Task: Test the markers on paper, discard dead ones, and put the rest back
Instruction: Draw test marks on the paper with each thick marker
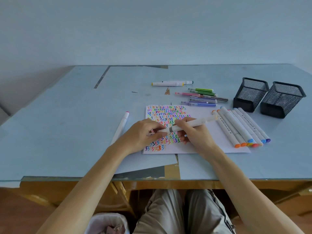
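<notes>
A white marker (192, 124) lies across both hands above the white paper (211, 146), which is covered with rows of coloured squiggles. My right hand (192, 132) grips the marker's barrel. My left hand (145, 134) pinches the cap end at the marker's left tip. Several white markers with coloured ends (241, 126) lie in a row on the paper's right edge. A white marker with a pink end (120, 127) lies to the left of the paper.
Two black mesh pen holders (249, 94) (282, 99) stand at the right. Several thin coloured pens (201, 97) and two white markers (172, 83) lie behind the paper. A bin with a pale liner (104, 222) sits on the floor under the table's front edge.
</notes>
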